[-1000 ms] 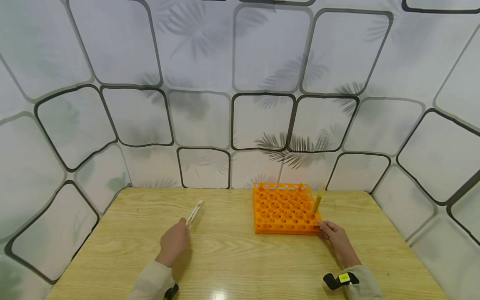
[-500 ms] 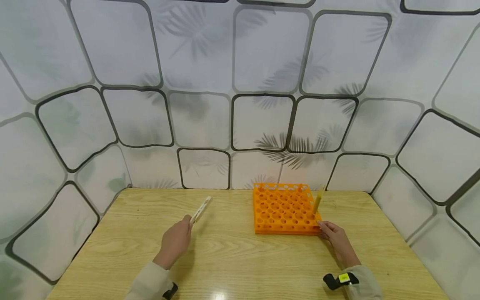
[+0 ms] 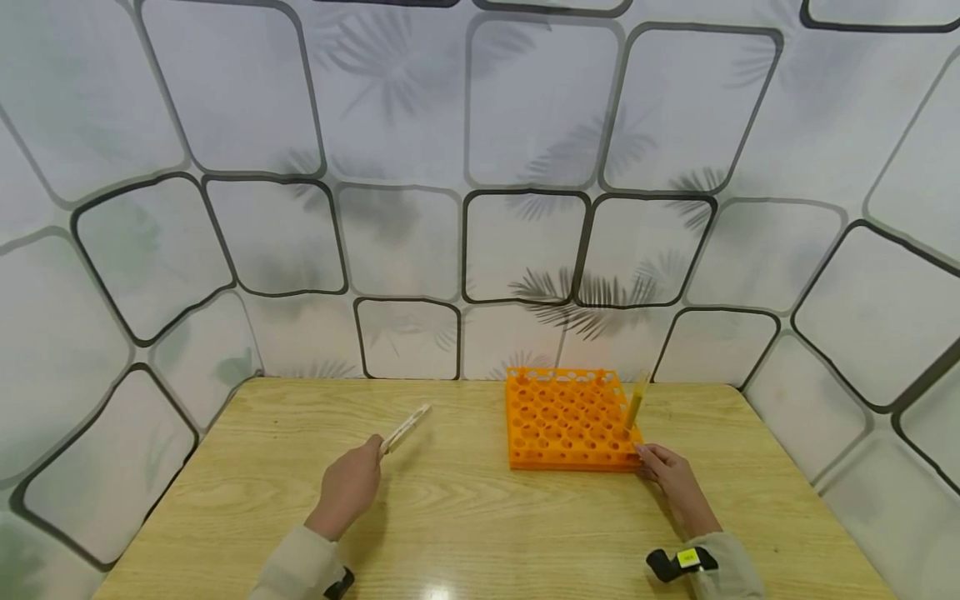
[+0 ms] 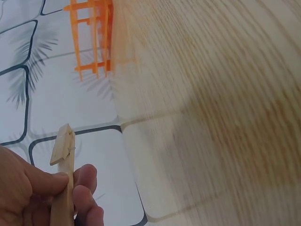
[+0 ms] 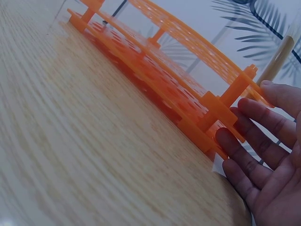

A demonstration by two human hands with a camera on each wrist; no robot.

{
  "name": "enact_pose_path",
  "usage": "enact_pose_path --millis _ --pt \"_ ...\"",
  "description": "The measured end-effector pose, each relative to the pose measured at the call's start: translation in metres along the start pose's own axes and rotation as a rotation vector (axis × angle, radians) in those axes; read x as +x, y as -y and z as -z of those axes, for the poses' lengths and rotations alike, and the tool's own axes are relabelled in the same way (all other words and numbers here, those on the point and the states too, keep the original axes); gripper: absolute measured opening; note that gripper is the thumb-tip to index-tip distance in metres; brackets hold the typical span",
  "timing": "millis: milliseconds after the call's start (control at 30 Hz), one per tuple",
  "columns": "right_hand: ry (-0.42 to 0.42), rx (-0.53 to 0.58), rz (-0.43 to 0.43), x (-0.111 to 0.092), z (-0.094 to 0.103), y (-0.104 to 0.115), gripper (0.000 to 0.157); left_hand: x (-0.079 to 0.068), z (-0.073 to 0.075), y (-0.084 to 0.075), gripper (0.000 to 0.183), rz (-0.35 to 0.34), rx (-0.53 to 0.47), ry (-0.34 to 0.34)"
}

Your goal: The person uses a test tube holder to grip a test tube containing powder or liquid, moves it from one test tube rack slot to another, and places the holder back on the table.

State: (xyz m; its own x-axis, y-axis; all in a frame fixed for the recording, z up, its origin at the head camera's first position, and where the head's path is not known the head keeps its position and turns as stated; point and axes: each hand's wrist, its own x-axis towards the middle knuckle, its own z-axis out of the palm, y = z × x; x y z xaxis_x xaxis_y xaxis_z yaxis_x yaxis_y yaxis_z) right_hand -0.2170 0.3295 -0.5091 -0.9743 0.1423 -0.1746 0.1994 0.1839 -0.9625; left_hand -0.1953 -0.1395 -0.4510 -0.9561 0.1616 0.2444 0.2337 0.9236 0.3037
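Note:
My left hand (image 3: pixel 351 483) holds a pale wooden test tube clamp (image 3: pixel 405 427) above the left half of the table, its far end angled forward and right. In the left wrist view the thumb presses on the wooden clamp (image 4: pixel 64 153), with fingers curled on its other side and a bit of wire near the top. At the near right corner of an orange test tube rack (image 3: pixel 573 463), my right hand (image 3: pixel 675 487) grips the edge, thumb on the upper plate and fingers against the side. One test tube with yellowish-brown contents (image 3: pixel 636 404) leans slightly in the rack's right side.
The light wood table (image 3: pixel 465 525) reaches back to a patterned fabric wall (image 3: pixel 405 242) that wraps around both sides. Bare tabletop lies between the clamp and the rack. A black strap with a yellow label (image 3: pixel 686 557) is on the right wrist.
The clamp in my left hand has swung to the right, and its tip has dipped slightly in the last half second. My right hand and the rack have stayed in place.

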Motion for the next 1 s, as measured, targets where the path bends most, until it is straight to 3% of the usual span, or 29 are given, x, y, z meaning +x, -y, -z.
enact_pose_path --millis 200,533,1000 --pt "-0.004 0.002 0.003 -0.002 0.000 0.001 0.035 -0.001 -0.001 -0.001 0.006 -0.009 0.000 -0.009" --pt "-0.006 -0.011 -0.007 -0.002 0.001 0.001 0.037 0.006 -0.002 -0.005 0.002 0.024 -0.011 0.032" --pt "-0.021 -0.009 -0.012 -0.001 -0.001 0.003 0.036 0.018 -0.004 -0.012 0.014 0.040 -0.134 0.081"
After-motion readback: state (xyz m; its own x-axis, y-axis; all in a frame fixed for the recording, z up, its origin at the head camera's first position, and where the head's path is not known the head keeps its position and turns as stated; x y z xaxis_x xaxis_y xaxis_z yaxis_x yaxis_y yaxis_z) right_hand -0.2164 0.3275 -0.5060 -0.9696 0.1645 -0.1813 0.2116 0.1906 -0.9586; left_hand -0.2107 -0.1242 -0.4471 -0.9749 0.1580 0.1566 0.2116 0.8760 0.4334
